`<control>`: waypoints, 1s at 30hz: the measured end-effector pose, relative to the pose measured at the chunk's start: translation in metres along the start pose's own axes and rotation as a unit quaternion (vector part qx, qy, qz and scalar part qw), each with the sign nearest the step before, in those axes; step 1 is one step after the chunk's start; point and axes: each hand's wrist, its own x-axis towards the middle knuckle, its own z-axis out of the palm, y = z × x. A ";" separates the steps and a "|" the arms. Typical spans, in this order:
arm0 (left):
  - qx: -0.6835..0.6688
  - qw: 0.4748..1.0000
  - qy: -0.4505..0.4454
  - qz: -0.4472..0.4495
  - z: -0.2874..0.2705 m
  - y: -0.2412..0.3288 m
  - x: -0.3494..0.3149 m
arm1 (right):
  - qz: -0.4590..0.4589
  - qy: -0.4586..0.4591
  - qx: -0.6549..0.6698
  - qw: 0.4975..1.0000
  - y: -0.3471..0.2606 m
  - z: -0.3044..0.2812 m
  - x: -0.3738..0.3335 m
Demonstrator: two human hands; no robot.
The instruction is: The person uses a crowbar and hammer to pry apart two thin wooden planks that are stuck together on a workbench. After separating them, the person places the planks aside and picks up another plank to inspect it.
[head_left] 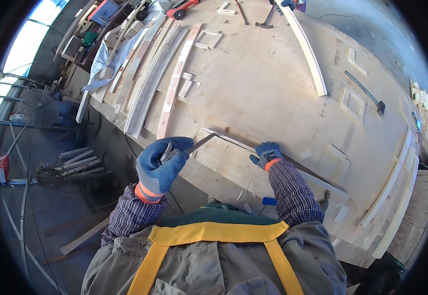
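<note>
The workpiece, a thin pale wooden strip (238, 144), lies on the worktable (273, 120) in front of the operator, running obliquely from ahead of the left hand, beneath the right hand, toward the table's near right portion. The left hand (161, 164), gloved, is raised near the table's edge with its fingers curled firmly around the grey handle of a metal tool (204, 142); the slender shank of the tool points toward the strip's left end, and contact between tip and wood cannot be confirmed from this view. The right hand (268, 152), also gloved, bears on the strip partway along its length, thumb on the near side and fingers directed forward; whether the fingers pinch the wood or only press it down cannot be told. Judged by its slender section, the strip is light, stiff over short spans and liable to flex or whip if lifted by one end. Dry, bare wood should offer good friction to coated gloves, although the edges may splinter and the narrow section may snap under a concentrated side load. For steadying, apply the hand flat, close to the working point and clear of the tool's path; for lifting, grasp near mid-length or support both ends. The tool, being metal, is rigid and is best held by its handle only.
</note>
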 end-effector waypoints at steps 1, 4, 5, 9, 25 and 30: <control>-0.020 1.000 -0.007 0.011 -0.004 -0.005 0.000 | -0.004 0.045 0.011 0.999 -0.001 0.004 -0.006; -0.074 0.997 -0.032 0.014 -0.022 -0.020 0.000 | 0.110 0.231 0.065 0.965 -0.002 0.031 -0.047; -0.078 0.996 -0.038 0.010 -0.028 -0.024 -0.001 | 0.143 0.299 0.070 0.941 -0.002 0.043 -0.065; -0.091 0.993 -0.066 0.030 -0.041 -0.035 0.002 | 0.486 0.346 0.159 0.787 -0.013 0.093 -0.154; -0.173 0.941 -0.278 -0.086 -0.069 -0.024 0.049 | 0.299 0.262 0.116 0.910 -0.091 0.040 -0.040; -0.186 0.950 -0.224 -0.110 -0.075 -0.024 0.038 | 0.195 0.203 0.080 0.956 -0.096 0.021 0.028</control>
